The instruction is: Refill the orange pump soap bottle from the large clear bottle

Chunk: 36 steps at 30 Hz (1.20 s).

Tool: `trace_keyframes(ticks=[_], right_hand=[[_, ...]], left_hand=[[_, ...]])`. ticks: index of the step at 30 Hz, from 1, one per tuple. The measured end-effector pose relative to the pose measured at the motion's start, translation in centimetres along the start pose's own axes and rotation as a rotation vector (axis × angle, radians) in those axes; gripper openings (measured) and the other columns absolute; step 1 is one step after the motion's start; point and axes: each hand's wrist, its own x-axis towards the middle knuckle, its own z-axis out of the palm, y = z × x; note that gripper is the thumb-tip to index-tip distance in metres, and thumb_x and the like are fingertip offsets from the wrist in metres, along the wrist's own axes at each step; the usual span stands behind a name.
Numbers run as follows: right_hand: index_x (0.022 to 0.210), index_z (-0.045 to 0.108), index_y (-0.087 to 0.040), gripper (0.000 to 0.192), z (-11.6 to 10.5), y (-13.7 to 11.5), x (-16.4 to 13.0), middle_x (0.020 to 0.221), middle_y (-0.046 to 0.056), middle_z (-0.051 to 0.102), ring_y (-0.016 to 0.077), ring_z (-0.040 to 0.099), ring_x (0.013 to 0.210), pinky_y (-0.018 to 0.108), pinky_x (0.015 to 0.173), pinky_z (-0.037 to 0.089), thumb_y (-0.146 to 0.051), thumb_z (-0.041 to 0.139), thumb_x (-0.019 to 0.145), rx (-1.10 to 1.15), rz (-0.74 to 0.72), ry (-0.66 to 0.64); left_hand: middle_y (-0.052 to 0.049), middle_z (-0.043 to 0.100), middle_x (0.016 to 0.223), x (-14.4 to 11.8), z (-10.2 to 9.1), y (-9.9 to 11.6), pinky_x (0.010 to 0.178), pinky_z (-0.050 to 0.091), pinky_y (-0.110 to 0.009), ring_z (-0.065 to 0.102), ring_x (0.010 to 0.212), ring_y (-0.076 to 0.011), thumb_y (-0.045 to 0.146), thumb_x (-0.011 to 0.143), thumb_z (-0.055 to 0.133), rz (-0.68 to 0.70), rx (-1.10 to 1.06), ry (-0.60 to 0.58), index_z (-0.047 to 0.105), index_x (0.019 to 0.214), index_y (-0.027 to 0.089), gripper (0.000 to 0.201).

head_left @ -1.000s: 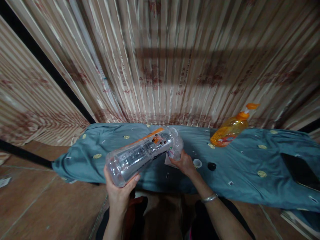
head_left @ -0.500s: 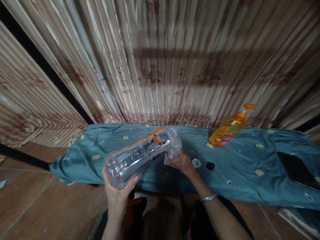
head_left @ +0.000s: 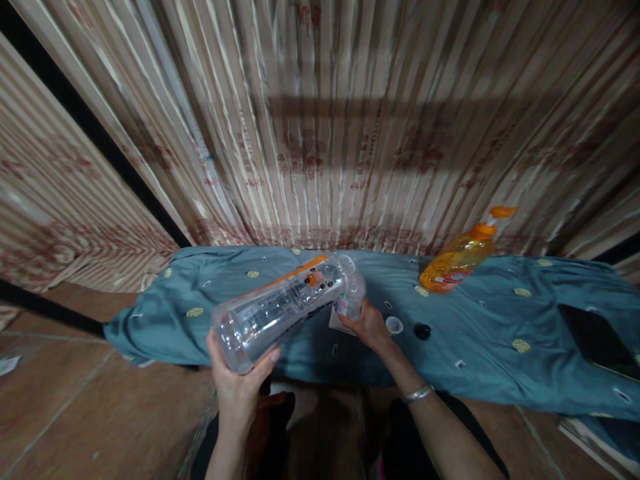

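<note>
My left hand (head_left: pixel 239 390) is wrapped around the base of a large clear plastic bottle (head_left: pixel 280 313) with an orange-edged printed label. The bottle lies tilted in the air, its base raised toward me and its other end to the right. That end meets a smaller clear bottle (head_left: pixel 355 288), gripped low down by my right hand (head_left: pixel 371 328). Where exactly the two mouths meet is hard to make out. Just right of that hand, a small white cap (head_left: pixel 394 325) and a black cap (head_left: pixel 423 331) lie on the teal cloth (head_left: pixel 310 363).
Farther back on the right stands a pump bottle (head_left: pixel 457 263) of orange liquid. A dark phone (head_left: pixel 597 339) lies at the far right. Behind the cloth-covered surface hangs a striped curtain (head_left: pixel 325 147), with a black pole (head_left: pixel 107 147) slanting down at left.
Both hands keep their hold on the two bottles in nearly the same pose. The whole view has shifted very slightly.
</note>
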Motion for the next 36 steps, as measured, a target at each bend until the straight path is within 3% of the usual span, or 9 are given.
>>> trace_keyframes(ticks=[8,13,26,36], right_hand=[[0.132,0.067,-0.015,0.058,-0.2,-0.2,-0.1,0.104,0.016,0.083,0.0359,0.082,0.1,0.042,0.085,0.066,-0.034,0.08,0.079,0.006,-0.011,0.015],[0.132,0.067,-0.015,0.056,-0.3,-0.4,-0.1,0.108,0.019,0.083,0.0384,0.082,0.103,0.046,0.088,0.066,-0.033,0.078,0.08,-0.007,0.0,0.002],[0.128,0.067,-0.014,0.053,-0.4,-0.5,-0.2,0.106,0.019,0.083,0.0385,0.081,0.102,0.048,0.088,0.066,-0.034,0.079,0.081,-0.009,0.001,0.008],[0.125,0.067,-0.018,0.05,-0.4,-0.4,-0.1,0.106,0.018,0.083,0.037,0.082,0.099,0.046,0.085,0.066,-0.032,0.08,0.079,-0.016,-0.012,0.013]], left_hand=[[-0.013,0.068,0.13,0.2,-0.4,-0.3,0.094,0.06,-0.034,0.07,0.111,-0.0259,0.039,0.045,0.104,0.069,0.021,-0.039,0.058,0.136,0.02,0.103],[-0.015,0.066,0.137,0.4,-0.5,-0.8,0.097,0.059,-0.036,0.07,0.115,-0.0276,0.038,0.042,0.105,0.026,0.002,-0.026,0.055,0.139,0.019,0.111],[-0.016,0.066,0.137,0.6,-1.1,-1.3,0.099,0.059,-0.039,0.071,0.117,-0.0295,0.036,0.048,0.104,0.117,0.025,-0.059,0.055,0.143,0.019,0.108],[-0.014,0.064,0.134,-0.3,0.4,0.4,0.095,0.06,-0.039,0.067,0.116,-0.0294,0.044,0.04,0.104,0.048,0.016,0.011,0.058,0.135,0.021,0.109]])
